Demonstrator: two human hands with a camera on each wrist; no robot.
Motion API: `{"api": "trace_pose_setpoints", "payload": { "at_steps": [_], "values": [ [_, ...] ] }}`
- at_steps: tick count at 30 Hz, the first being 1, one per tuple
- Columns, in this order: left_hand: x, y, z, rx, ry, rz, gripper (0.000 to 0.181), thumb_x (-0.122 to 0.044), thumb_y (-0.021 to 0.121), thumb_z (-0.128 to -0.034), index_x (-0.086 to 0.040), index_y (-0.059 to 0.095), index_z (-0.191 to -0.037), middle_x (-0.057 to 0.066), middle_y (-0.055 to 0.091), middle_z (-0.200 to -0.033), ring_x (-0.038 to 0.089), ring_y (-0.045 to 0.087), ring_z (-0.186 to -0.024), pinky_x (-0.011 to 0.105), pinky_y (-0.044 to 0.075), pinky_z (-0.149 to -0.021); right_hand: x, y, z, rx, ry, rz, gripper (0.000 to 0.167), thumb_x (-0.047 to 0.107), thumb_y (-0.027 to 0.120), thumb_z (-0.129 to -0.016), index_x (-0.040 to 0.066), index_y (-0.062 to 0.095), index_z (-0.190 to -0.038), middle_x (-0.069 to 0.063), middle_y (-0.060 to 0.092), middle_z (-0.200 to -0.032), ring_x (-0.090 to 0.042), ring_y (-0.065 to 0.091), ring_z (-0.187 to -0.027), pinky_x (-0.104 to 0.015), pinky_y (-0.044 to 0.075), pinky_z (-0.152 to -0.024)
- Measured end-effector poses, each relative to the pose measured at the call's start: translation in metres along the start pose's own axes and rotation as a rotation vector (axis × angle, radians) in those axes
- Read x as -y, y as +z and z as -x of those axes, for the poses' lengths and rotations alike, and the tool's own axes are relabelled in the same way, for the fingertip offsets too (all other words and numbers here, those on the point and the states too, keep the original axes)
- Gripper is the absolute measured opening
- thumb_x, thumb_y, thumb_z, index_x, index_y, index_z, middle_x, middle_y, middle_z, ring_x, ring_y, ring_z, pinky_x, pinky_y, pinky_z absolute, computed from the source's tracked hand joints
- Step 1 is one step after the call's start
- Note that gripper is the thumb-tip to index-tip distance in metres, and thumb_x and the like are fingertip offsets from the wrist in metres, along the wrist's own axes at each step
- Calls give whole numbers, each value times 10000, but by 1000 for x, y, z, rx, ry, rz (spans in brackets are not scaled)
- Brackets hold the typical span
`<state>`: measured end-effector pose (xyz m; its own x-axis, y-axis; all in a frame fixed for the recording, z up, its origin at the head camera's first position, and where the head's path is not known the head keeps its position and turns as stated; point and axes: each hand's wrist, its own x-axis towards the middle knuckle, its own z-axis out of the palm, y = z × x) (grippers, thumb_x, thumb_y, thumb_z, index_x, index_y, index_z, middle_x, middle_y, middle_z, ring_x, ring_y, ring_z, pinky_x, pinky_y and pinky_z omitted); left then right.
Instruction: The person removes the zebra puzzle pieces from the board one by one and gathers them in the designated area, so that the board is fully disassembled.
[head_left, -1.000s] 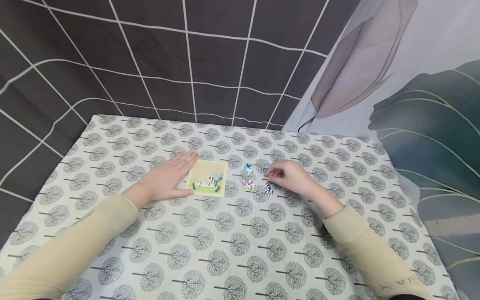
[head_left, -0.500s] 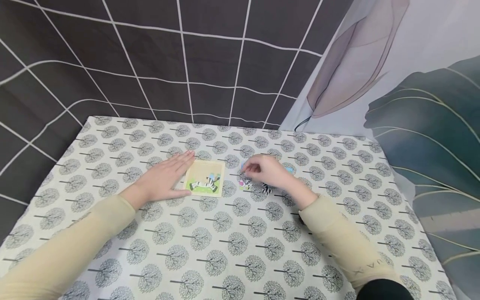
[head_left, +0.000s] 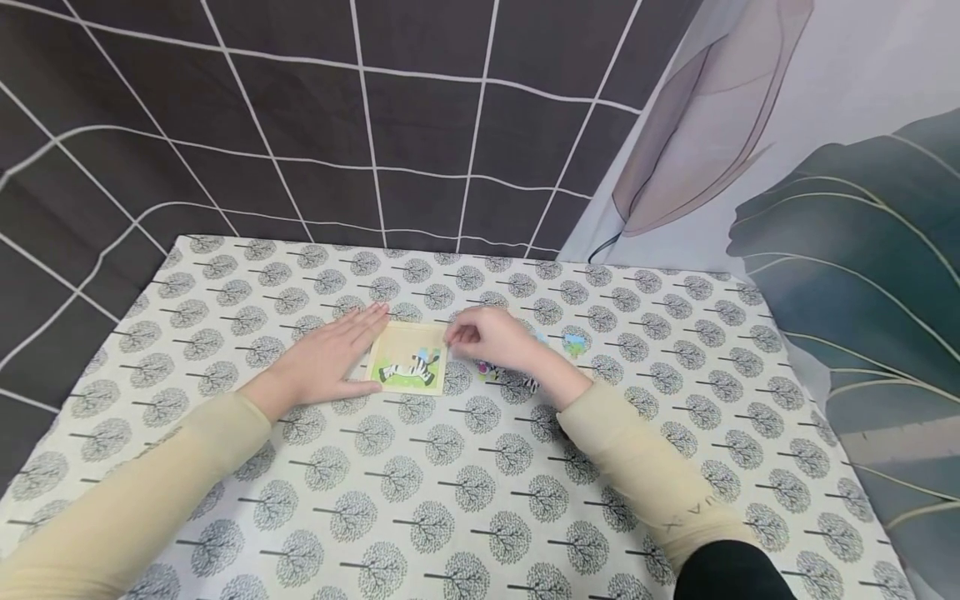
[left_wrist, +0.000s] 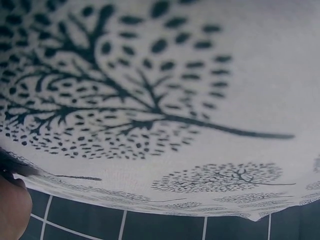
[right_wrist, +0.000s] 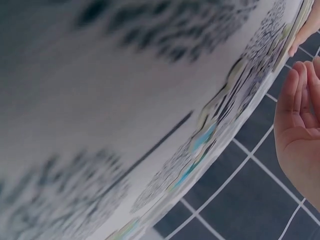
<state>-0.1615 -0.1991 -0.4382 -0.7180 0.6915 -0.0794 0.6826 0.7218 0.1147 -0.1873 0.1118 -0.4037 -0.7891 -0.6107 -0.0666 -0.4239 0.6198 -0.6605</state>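
Note:
My left hand lies flat with straight fingers, its fingertips and thumb along the left edge of a small square wooden puzzle board. A zebra's striped legs on green and a blue-topped zebra part fill the board's lower half; bare wood shows above. My right hand hovers at the board's right edge, thumb and fingers curled together. Whether a puzzle piece sits between the fingertips is hidden, and the right wrist view shows only the curled right hand. Loose puzzle pieces lie beneath and behind it, one colourful piece and one striped piece partly covered.
A blue and green puzzle piece lies right of the right wrist. The tree-print cloth covers the table. Behind its far edge hangs a dark gridded curtain, with a pale leaf-patterned curtain to the right.
My right hand has moved left from the loose pieces to the board's right edge, uncovering the blue and green piece. The left hand stays at the board.

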Motion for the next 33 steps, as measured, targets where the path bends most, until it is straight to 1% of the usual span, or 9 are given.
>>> {"api": "trace_pose_setpoints", "payload": {
  "at_steps": [4,8,11,15,22,27,33],
  "values": [
    [0,0,0,1,-5,1,1045,-699,501,-1015,33,160,-1679,184,112,-1780,365,152,-1662,486,180,-1375,5,4,-7,30,-7,-14,145,78,776,-941,49,784,-1083,-83,787,-1007,-154,734,-900,-201,627,-855],
    [1,1,1,-1,-7,4,1044,-696,502,-1016,34,158,-1679,188,116,-1780,369,155,-1661,490,185,-1373,9,8,-13,46,-38,14,147,85,776,-941,39,779,-1080,-92,782,-1009,-157,733,-902,-183,618,-852],
    [1,1,1,2,-11,10,1042,-692,505,-1017,33,154,-1680,188,114,-1781,369,151,-1662,492,185,-1373,12,12,-17,44,-43,46,164,95,788,-940,32,775,-1091,-97,775,-1034,-179,730,-932,-197,616,-875],
    [0,1,1,4,-14,14,1038,-690,504,-1019,31,156,-1680,186,114,-1782,367,149,-1663,491,186,-1373,17,16,-21,41,-31,79,204,110,813,-925,40,773,-1112,-83,764,-1052,-178,721,-954,-213,613,-899],
    [-1,0,1,7,-10,16,1038,-685,513,-1017,34,161,-1678,187,108,-1783,365,143,-1664,488,183,-1374,23,21,-24,96,-18,132,208,109,821,-911,77,779,-1112,-48,733,-1056,-162,676,-980,-244,588,-926],
    [-1,0,0,9,-9,24,1043,-679,532,-1011,36,169,-1677,187,109,-1783,366,143,-1665,489,183,-1376,23,22,-25,117,-27,158,260,104,847,-878,70,778,-1126,-49,740,-1056,-172,683,-994,-270,593,-944],
    [-1,0,0,6,-7,28,1048,-686,530,-1009,31,163,-1680,185,102,-1784,366,142,-1665,491,182,-1376,22,22,-28,129,-25,169,300,117,858,-869,59,769,-1150,-51,736,-1050,-169,678,-984,-271,591,-940]
  ]
}}
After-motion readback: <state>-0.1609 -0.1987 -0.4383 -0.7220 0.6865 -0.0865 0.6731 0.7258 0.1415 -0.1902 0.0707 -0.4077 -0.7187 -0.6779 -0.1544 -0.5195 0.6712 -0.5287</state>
